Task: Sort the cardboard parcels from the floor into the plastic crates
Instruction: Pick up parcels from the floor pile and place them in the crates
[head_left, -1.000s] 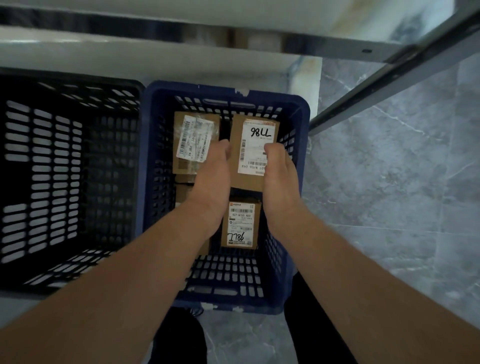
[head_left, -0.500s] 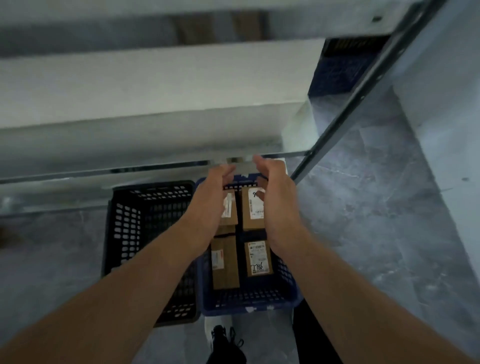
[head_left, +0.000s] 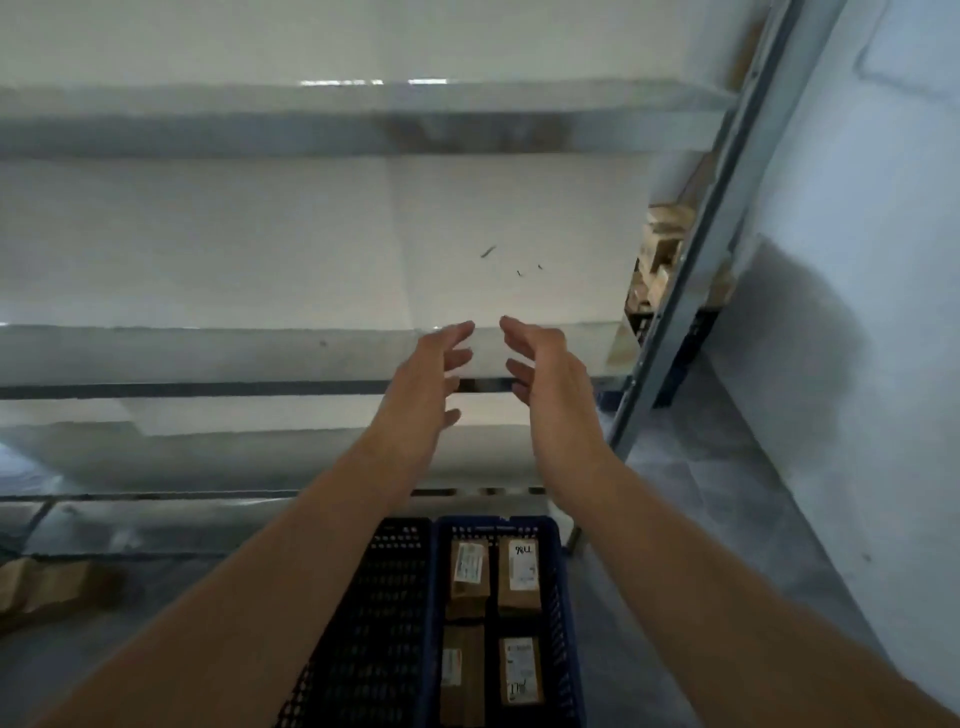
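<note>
Both hands, left hand (head_left: 423, 382) and right hand (head_left: 545, 374), raised empty, fingers spread, above blue crate (head_left: 563, 613); unsorted parcels (head_left: 52, 587) on the floor risk being overlooked

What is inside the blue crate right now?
The blue crate holds four cardboard parcels, labels up, in two rows. Anything beneath them is hidden.

White metal shelving (head_left: 363, 119), grey tile floor (head_left: 701, 509), white wall (head_left: 883, 208) rt.
</note>
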